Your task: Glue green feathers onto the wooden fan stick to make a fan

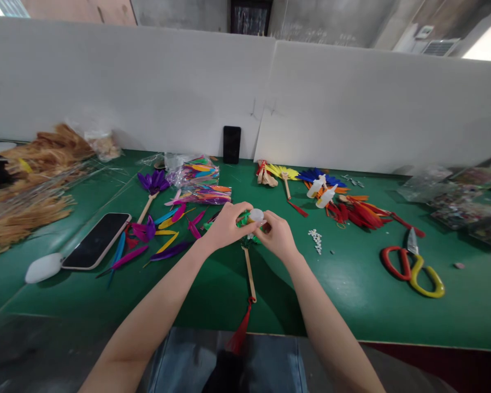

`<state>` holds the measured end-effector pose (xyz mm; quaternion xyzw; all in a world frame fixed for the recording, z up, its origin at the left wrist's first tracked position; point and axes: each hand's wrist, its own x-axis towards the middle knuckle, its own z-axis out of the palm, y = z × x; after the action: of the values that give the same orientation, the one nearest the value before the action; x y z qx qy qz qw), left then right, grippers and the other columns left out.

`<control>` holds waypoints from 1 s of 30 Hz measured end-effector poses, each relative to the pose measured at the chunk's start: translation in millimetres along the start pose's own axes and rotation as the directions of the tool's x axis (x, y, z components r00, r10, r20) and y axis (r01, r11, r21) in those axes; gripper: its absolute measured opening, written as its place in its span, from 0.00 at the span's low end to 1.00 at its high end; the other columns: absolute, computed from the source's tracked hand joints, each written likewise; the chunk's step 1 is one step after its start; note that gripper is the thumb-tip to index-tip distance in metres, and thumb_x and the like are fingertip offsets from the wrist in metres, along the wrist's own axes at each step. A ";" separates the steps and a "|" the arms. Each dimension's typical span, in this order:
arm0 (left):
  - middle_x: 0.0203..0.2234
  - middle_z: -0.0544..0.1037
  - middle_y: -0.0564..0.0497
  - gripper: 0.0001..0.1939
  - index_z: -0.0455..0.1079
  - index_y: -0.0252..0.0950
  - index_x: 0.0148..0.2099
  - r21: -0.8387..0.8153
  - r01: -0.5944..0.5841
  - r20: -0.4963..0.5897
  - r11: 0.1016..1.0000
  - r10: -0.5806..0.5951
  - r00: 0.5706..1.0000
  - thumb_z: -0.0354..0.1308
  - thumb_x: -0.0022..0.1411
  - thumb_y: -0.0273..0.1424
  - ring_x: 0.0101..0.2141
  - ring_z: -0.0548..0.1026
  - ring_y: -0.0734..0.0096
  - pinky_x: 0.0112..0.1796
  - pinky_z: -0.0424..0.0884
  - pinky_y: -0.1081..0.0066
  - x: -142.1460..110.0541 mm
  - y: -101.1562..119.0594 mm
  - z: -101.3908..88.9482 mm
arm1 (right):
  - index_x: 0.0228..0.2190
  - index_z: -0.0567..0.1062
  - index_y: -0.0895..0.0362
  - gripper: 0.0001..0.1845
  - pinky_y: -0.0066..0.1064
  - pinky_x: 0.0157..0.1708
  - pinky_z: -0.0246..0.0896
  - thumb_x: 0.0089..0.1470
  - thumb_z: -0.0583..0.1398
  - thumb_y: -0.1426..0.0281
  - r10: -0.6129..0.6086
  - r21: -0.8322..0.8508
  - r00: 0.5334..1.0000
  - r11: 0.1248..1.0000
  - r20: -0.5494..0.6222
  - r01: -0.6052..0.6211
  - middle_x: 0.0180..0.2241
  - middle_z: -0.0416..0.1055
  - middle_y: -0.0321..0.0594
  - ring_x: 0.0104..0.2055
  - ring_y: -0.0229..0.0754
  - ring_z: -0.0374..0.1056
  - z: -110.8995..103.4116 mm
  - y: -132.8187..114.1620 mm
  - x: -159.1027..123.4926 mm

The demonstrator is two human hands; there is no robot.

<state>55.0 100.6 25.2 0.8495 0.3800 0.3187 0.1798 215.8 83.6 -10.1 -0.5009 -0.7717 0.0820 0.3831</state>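
Note:
My left hand and my right hand meet over a green feather fan in the middle of the table. Between their closed fingertips is a small white round-ended piece, perhaps the base of a glue bottle; its lower part is hidden. Below the hands the fan's wooden handle points toward me, and its red tassel hangs over the table edge. Small white beads lie in a loose cluster to the right of my right hand. Loose coloured feathers are scattered left of my left hand.
Red-and-yellow-handled scissors lie at right. Two glue bottles rest by red feathers. A purple fan, bagged feathers and a phone are at left. Another phone leans on the white panel.

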 end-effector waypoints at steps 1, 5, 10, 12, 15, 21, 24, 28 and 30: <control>0.25 0.69 0.56 0.11 0.65 0.36 0.36 -0.004 -0.009 0.002 1.000 0.009 1.000 0.52 0.59 0.39 0.25 0.61 0.75 0.32 0.56 0.72 0.1 0.7 -0.5 | 0.20 0.61 0.56 0.10 0.25 0.20 0.44 0.49 0.55 0.68 0.007 0.009 1.000 1.000 0.016 -0.007 0.20 0.55 0.31 0.20 0.33 0.52 -0.5 -0.1 0.0; 0.26 0.70 0.57 0.10 0.65 0.36 0.36 -0.035 -0.038 -0.001 0.999 0.038 0.999 0.54 0.58 0.38 0.25 0.61 0.75 0.33 0.55 0.71 -0.1 1.3 -1.8 | 0.21 0.63 0.57 0.10 0.25 0.21 0.45 0.50 0.55 0.67 -0.011 0.058 0.995 0.998 0.097 0.006 0.21 0.59 0.34 0.21 0.34 0.55 -1.4 -0.2 -0.8; 0.30 0.73 0.55 0.12 0.66 0.37 0.36 -0.049 -0.026 -0.003 0.998 0.025 1.000 0.56 0.56 0.40 0.29 0.67 0.72 0.34 0.58 0.71 -0.6 0.3 -1.2 | 0.25 0.67 0.58 0.06 0.25 0.22 0.48 0.50 0.55 0.68 -0.009 0.147 0.986 0.989 0.167 -0.016 0.25 0.65 0.37 0.24 0.35 0.57 -1.2 -0.7 -1.4; 0.32 0.74 0.54 0.13 0.67 0.37 0.38 -0.063 -0.028 -0.027 0.998 0.026 0.999 0.56 0.56 0.41 0.31 0.68 0.71 0.35 0.58 0.70 -0.8 0.2 -0.7 | 0.27 0.67 0.58 0.05 0.25 0.21 0.47 0.50 0.55 0.69 0.014 0.190 0.985 0.981 0.172 -0.047 0.24 0.64 0.36 0.23 0.35 0.57 -0.3 -0.1 -1.6; 0.33 0.74 0.53 0.14 0.68 0.38 0.40 -0.078 -0.024 -0.065 0.997 0.019 0.998 0.56 0.57 0.42 0.29 0.67 0.72 0.35 0.59 0.70 -1.3 -0.3 0.0 | 0.26 0.67 0.58 0.06 0.25 0.20 0.45 0.51 0.54 0.68 0.043 0.216 0.986 0.973 0.162 -0.078 0.21 0.60 0.34 0.21 0.34 0.55 1.0 0.8 -1.5; 0.24 0.63 0.54 0.19 0.65 0.37 0.49 -0.153 -0.008 -0.061 0.988 -0.002 0.998 0.51 0.60 0.43 0.23 0.60 0.74 0.27 0.59 0.73 -2.3 -10.4 -2.1 | 0.23 0.66 0.58 0.15 0.25 0.19 0.43 0.54 0.53 0.62 0.038 0.187 0.989 0.980 0.145 -0.065 0.19 0.58 0.33 0.20 0.33 0.54 -1.9 -3.2 -0.8; 0.28 0.62 0.52 0.23 0.64 0.38 0.52 -0.148 0.010 -0.022 0.989 -0.014 1.000 0.52 0.59 0.46 0.26 0.62 0.73 0.28 0.62 0.72 -2.9 -18.0 -1.6 | 0.23 0.67 0.59 0.16 0.25 0.19 0.43 0.54 0.53 0.61 0.051 0.167 0.987 0.983 0.152 -0.076 0.19 0.58 0.33 0.19 0.33 0.54 -3.3 -4.2 -0.9; 0.37 0.62 0.48 0.29 0.64 0.40 0.53 -0.116 0.061 0.053 0.991 -0.055 0.997 0.57 0.53 0.49 0.35 0.66 0.67 0.34 0.66 0.68 -3.5 -21.1 1.0 | 0.22 0.68 0.59 0.13 0.26 0.20 0.44 0.53 0.54 0.64 0.056 0.142 0.984 0.987 0.167 -0.080 0.19 0.60 0.35 0.20 0.34 0.54 -3.7 -2.7 -1.6; 0.39 0.64 0.47 0.29 0.65 0.40 0.52 -0.112 0.054 0.073 0.992 -0.046 0.996 0.58 0.52 0.49 0.40 0.67 0.63 0.40 0.66 0.65 -3.7 -19.1 1.6 | 0.22 0.69 0.59 0.10 0.26 0.21 0.45 0.51 0.55 0.67 0.048 0.148 0.984 0.986 0.170 -0.074 0.19 0.62 0.35 0.20 0.34 0.54 -3.5 -1.9 -1.8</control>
<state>44.1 110.0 12.0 0.8387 0.3759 0.3052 0.2491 217.1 80.2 -7.6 -0.4849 -0.7766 0.1943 0.3522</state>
